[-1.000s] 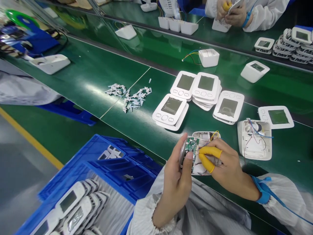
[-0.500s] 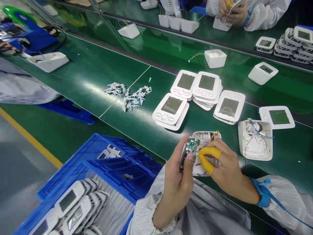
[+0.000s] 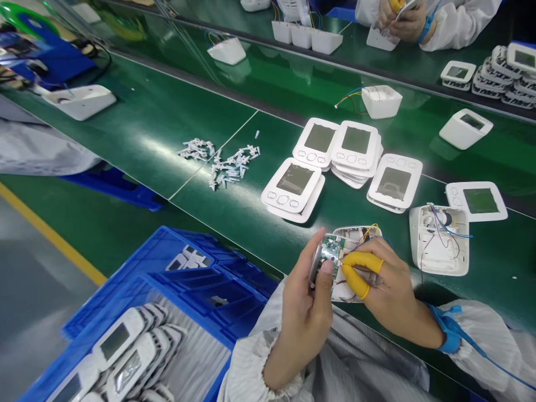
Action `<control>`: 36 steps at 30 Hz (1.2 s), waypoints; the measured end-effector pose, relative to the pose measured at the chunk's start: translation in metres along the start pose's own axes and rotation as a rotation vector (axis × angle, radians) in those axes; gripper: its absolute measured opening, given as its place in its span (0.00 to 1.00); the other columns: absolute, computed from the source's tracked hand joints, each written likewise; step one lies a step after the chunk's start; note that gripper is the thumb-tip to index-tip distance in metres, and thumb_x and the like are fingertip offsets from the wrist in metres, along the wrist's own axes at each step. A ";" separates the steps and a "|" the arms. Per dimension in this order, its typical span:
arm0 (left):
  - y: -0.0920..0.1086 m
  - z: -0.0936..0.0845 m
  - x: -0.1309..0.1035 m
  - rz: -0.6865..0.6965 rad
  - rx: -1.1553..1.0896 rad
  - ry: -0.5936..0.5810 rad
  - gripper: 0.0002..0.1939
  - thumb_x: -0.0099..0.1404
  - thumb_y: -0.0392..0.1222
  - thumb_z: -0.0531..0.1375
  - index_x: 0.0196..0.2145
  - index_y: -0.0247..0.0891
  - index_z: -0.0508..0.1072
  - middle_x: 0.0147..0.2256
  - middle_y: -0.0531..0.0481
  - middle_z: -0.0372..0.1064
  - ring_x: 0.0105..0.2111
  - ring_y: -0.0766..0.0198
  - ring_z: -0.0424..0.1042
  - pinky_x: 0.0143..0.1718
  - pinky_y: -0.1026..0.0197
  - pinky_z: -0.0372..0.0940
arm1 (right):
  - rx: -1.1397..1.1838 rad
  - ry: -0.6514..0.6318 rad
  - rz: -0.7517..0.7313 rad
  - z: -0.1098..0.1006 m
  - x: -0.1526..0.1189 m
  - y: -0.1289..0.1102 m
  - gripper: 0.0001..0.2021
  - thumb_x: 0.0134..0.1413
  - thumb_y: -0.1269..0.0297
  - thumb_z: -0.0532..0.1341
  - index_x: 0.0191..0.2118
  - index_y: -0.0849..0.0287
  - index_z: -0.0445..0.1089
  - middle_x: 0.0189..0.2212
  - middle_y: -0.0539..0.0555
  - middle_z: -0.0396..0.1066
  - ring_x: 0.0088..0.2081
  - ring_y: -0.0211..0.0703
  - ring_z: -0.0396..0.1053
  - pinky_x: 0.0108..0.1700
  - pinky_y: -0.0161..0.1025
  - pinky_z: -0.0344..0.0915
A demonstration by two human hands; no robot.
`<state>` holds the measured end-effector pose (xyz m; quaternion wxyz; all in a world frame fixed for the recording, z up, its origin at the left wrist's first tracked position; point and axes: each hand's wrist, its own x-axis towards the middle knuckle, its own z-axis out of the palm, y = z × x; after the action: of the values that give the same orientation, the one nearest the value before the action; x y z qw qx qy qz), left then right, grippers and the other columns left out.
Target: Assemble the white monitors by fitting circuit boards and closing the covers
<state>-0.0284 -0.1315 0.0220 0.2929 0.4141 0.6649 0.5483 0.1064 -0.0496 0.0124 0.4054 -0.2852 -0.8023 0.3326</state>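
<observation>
My left hand (image 3: 307, 307) grips a panel with a green circuit board (image 3: 331, 248), its thumb on the board. My right hand (image 3: 387, 285), with yellow covers on thumb and forefinger, pinches at the board's right edge; what lies between the fingertips is too small to make out. Behind both hands is a white housing (image 3: 341, 291) with yellow and blue wires, partly hidden. To the right stands an open white housing (image 3: 439, 251) with wires, beside a white display panel (image 3: 498, 206). Beyond my hands lie more display panels (image 3: 288, 187), some stacked.
Small pale parts (image 3: 230, 167) lie in a pile on the green table (image 3: 146, 111). Blue crates (image 3: 209, 312) with white panels stand at lower left. White housings (image 3: 381, 101) sit on the belt. Across it, another person's hands (image 3: 408, 22) hold a part.
The white housings on the belt have moved right. The board in my left hand has tilted slightly, and my right hand remains at its edge.
</observation>
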 end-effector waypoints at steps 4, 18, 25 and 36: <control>-0.003 0.002 -0.004 0.014 0.035 0.011 0.21 0.78 0.40 0.57 0.66 0.45 0.69 0.62 0.49 0.73 0.60 0.62 0.75 0.57 0.68 0.71 | -0.058 -0.021 0.017 0.002 0.000 -0.002 0.07 0.64 0.78 0.63 0.38 0.58 0.72 0.35 0.50 0.71 0.37 0.40 0.66 0.41 0.40 0.64; 0.004 -0.005 0.004 0.048 0.207 -0.096 0.24 0.74 0.43 0.61 0.65 0.41 0.69 0.59 0.43 0.75 0.57 0.53 0.77 0.59 0.56 0.72 | -0.248 -0.273 -0.018 -0.014 0.014 -0.010 0.11 0.70 0.72 0.58 0.33 0.59 0.72 0.31 0.52 0.70 0.34 0.42 0.65 0.40 0.44 0.62; 0.004 -0.012 0.019 -0.200 0.092 -0.092 0.35 0.65 0.57 0.67 0.66 0.47 0.69 0.58 0.43 0.75 0.55 0.47 0.78 0.46 0.58 0.79 | -0.326 -0.102 -0.001 -0.105 0.063 0.000 0.07 0.68 0.62 0.65 0.47 0.56 0.77 0.41 0.53 0.78 0.41 0.41 0.75 0.43 0.39 0.72; 0.005 -0.016 0.021 -0.280 -0.107 -0.053 0.34 0.58 0.66 0.68 0.55 0.41 0.75 0.50 0.41 0.80 0.47 0.46 0.81 0.35 0.60 0.78 | -0.959 0.156 0.641 -0.230 0.151 0.170 0.19 0.66 0.59 0.67 0.58 0.61 0.70 0.60 0.60 0.69 0.60 0.55 0.69 0.62 0.60 0.68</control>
<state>-0.0512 -0.1204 0.0316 0.4057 0.3154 0.6780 0.5256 0.2544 0.2348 0.0556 0.1679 -0.6892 -0.7047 0.0163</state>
